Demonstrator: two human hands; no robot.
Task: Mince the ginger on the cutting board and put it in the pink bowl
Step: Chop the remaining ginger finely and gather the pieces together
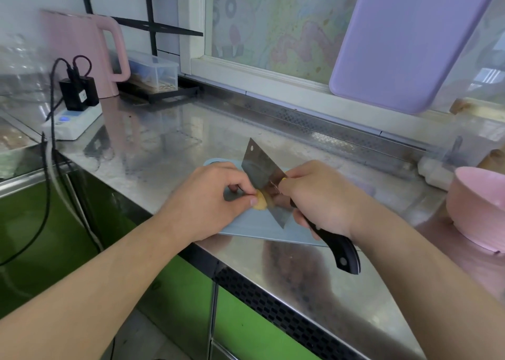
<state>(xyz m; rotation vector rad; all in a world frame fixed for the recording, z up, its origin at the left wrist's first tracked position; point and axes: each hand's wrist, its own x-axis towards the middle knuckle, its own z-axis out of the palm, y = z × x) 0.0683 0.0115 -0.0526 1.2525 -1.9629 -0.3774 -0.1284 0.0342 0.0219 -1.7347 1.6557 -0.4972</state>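
Right hand (pixel 319 196) curled around black-handled steel cleaver (pixel 263 174); left hand (pixel 213 196) pinches knobby yellow ginger (pixel 260 203) just left of blade. Smooth blue cutting board (pixel 246 226) beneath; glossy pink bowl (pixel 475 209) far right.

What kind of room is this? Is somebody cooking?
It looks like a home kitchen. A cleaver is cutting ginger on a cutting board that lies on a steel counter, with a pink kettle and a pink bowl nearby.
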